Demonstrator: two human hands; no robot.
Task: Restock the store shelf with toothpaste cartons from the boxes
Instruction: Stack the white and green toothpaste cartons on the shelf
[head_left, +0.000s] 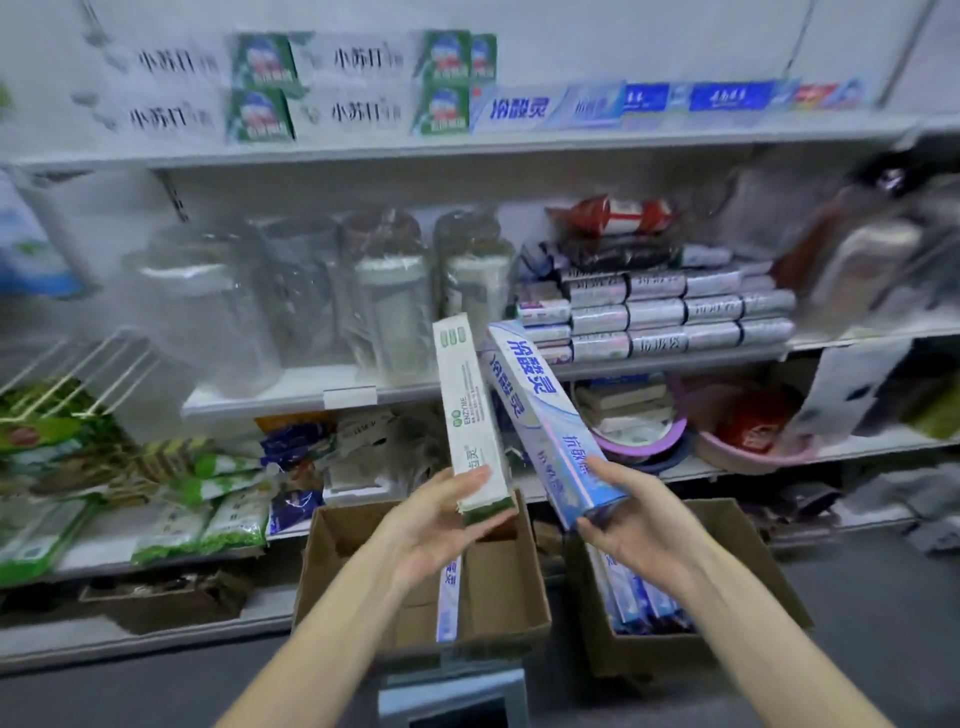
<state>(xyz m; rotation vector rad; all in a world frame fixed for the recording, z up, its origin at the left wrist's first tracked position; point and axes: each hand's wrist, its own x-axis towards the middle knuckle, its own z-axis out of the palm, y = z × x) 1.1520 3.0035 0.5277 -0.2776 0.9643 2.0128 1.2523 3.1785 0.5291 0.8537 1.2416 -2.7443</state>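
Gripped at its lower end by the left hand (441, 525), thumb across the front face: a white-and-green carton (467, 410), nearly upright, long axis toward 12 o'clock. Held the same way, low end wrapped by the right hand (628, 514): a blue carton (540, 415), leaning toward 11 o'clock, close beside the other near the top. Touching or not, hard to tell. Down at 6 o'clock, two open boxes, the left box (332, 551) and the right box (737, 525), with more blue cartons inside. Up at 1 o'clock from the hands, on the middle shelf (291, 400): a carton stack (660, 317), laid flat. Judged mid-carry: lifted out, not yet shelved. Likely calls for tipping each long axis level before sliding in, probably blue first, being nearer the stack.
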